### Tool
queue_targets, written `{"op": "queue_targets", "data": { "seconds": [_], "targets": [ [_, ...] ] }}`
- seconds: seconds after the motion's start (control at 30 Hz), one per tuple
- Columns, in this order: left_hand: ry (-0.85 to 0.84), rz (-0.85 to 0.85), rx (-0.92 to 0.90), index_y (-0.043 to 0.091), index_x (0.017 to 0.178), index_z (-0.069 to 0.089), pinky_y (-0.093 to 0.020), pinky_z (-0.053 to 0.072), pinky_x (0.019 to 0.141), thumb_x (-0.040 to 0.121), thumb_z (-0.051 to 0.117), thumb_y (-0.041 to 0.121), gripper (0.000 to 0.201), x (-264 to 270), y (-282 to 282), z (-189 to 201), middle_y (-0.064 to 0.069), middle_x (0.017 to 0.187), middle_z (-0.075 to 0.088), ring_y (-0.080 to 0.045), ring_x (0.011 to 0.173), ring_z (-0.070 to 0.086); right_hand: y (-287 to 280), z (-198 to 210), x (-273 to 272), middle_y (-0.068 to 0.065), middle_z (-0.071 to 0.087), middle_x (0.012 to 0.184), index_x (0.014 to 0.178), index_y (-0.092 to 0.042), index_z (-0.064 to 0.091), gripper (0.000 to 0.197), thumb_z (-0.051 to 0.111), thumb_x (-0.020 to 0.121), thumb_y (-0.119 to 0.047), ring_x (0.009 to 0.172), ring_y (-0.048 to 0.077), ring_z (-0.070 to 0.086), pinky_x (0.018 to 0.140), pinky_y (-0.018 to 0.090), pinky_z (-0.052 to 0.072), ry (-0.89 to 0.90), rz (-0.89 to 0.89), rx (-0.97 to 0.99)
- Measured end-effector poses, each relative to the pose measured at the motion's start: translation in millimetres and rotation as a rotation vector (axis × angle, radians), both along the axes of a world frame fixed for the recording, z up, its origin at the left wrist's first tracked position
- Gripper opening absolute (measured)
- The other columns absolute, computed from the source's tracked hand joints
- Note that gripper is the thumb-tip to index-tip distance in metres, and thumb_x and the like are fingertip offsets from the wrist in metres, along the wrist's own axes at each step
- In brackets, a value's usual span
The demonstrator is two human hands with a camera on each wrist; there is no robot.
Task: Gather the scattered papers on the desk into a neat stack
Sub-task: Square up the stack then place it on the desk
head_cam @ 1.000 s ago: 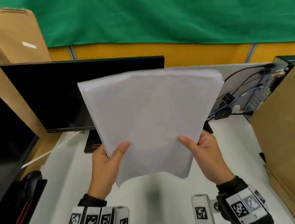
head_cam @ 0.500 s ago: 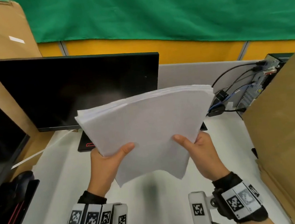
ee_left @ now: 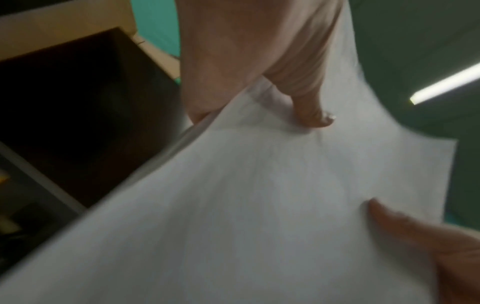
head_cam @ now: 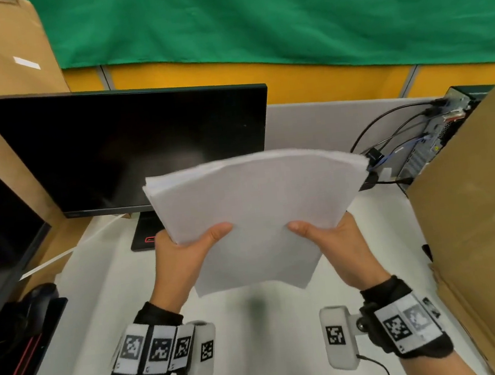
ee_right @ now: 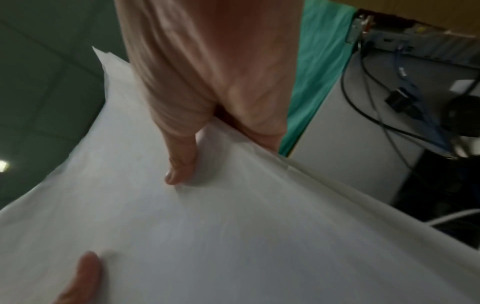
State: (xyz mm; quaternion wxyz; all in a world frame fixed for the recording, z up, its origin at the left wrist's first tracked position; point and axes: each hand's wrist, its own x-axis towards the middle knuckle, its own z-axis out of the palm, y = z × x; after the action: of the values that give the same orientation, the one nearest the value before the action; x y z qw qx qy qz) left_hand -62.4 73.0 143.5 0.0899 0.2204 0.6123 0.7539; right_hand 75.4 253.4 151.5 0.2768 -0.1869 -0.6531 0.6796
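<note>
bowed white papers [head_cam: 255, 217] lowered, both hands gripping

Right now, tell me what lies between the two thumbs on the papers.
Only bare white papers: the head view shows nothing between the left hand and right hand.

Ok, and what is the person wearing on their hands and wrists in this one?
Both hands are bare. The left hand has a black wrist cuff wrapped in a white band of square black-and-white tags, plus a white camera pod with its own tag and a thin black cable. The right hand matches: cuff, pod, cable.
</note>
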Motion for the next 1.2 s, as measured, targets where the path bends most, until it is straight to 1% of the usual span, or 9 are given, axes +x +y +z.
{"op": "queue_targets", "data": {
  "seconds": [0.1,0.4,0.57,0.67,0.8,0.9,1.03,1.17,1.2],
  "targets": [
    [0.035,-0.005,0.020,0.032,0.083,0.068,-0.016,0.058,0.069,0.059,0.082,0.015,0.033,4.2,-2.2,10.9,0.017,0.084,0.076,0.000,0.081,0.071,6.3,9.3,5.8,-0.005,0.077,0.092,0.092,-0.024,0.071,0.028,0.073,0.075,-0.001,0.089,0.013,0.072,0.078,0.025,0.059,0.053,0.022,0.028],
    [-0.300,-0.071,-0.207,0.021,0.081,0.068,-0.017,0.055,0.060,0.068,0.079,0.002,0.025,-4.5,8.7,-78.7,0.015,0.068,0.076,-0.016,0.089,0.069,13.3,-68.2,1.7,-0.001,0.078,0.087,0.088,-0.018,0.072,0.024,0.076,0.073,0.000,0.085,0.018,0.073,0.068,0.020,0.057,-0.261,0.004,-0.114],
    [-0.185,-0.039,-0.169,0.024,0.080,0.069,-0.018,0.057,0.061,0.060,0.085,0.014,0.028,1.8,6.6,-51.0,0.015,0.072,0.077,-0.008,0.083,0.072,5.9,-46.6,6.0,-0.001,0.078,0.087,0.093,-0.016,0.071,0.030,0.077,0.066,-0.028,0.087,0.017,0.073,0.066,0.021,0.055,-0.134,-0.043,-0.086],
    [-0.081,0.051,-0.011,0.020,0.082,0.071,-0.023,0.056,0.064,0.066,0.073,0.041,0.027,8.8,10.7,-14.2,0.004,0.077,0.074,-0.010,0.075,0.070,1.5,-16.6,1.1,0.006,0.075,0.094,0.098,-0.012,0.070,0.049,0.055,0.072,-0.051,0.084,0.016,0.069,0.068,0.025,0.054,0.028,-0.103,-0.047],
    [-0.065,0.177,-0.042,0.016,0.070,0.070,-0.036,0.047,0.066,0.083,0.049,0.036,0.031,9.2,18.2,8.4,-0.001,0.074,0.068,-0.020,0.075,0.061,0.7,6.4,-11.6,0.002,0.071,0.084,0.075,-0.016,0.072,0.035,0.046,0.086,-0.037,0.078,0.019,0.061,0.065,0.030,0.047,-0.022,-0.248,-0.057],
    [-0.066,0.207,-0.076,0.022,0.068,0.069,-0.038,0.046,0.069,0.084,0.051,0.028,0.025,7.7,18.4,8.3,0.009,0.072,0.064,-0.019,0.079,0.059,0.1,4.6,-13.5,0.000,0.070,0.084,0.067,-0.022,0.072,0.030,0.047,0.078,-0.034,0.081,0.021,0.060,0.069,0.034,0.046,-0.042,-0.295,-0.018],
    [-0.059,0.209,-0.080,0.026,0.066,0.069,-0.036,0.049,0.071,0.086,0.058,0.035,0.024,6.2,20.6,11.4,0.011,0.066,0.065,-0.017,0.078,0.060,-0.1,5.2,-15.7,0.001,0.070,0.078,0.069,-0.018,0.072,0.037,0.049,0.090,-0.038,0.076,0.017,0.059,0.072,0.034,0.045,-0.059,-0.335,-0.021],
    [0.020,0.068,-0.040,0.028,0.088,0.067,-0.021,0.050,0.068,0.079,0.065,0.035,0.012,0.7,8.4,6.2,0.009,0.085,0.067,-0.008,0.080,0.063,2.7,6.0,-15.6,0.005,0.069,0.079,0.073,-0.010,0.073,0.044,0.045,0.094,-0.037,0.073,0.016,0.057,0.071,0.032,0.043,-0.084,-0.342,-0.012],
    [0.019,-0.011,-0.042,0.030,0.096,0.065,-0.018,0.053,0.066,0.072,0.070,0.037,0.025,-2.4,2.3,-5.2,0.009,0.091,0.069,-0.005,0.081,0.065,3.2,6.1,-15.4,0.006,0.070,0.080,0.074,-0.008,0.073,0.046,0.045,0.094,-0.038,0.073,0.016,0.057,0.070,0.031,0.043,-0.084,-0.340,0.000]
  ]
}}
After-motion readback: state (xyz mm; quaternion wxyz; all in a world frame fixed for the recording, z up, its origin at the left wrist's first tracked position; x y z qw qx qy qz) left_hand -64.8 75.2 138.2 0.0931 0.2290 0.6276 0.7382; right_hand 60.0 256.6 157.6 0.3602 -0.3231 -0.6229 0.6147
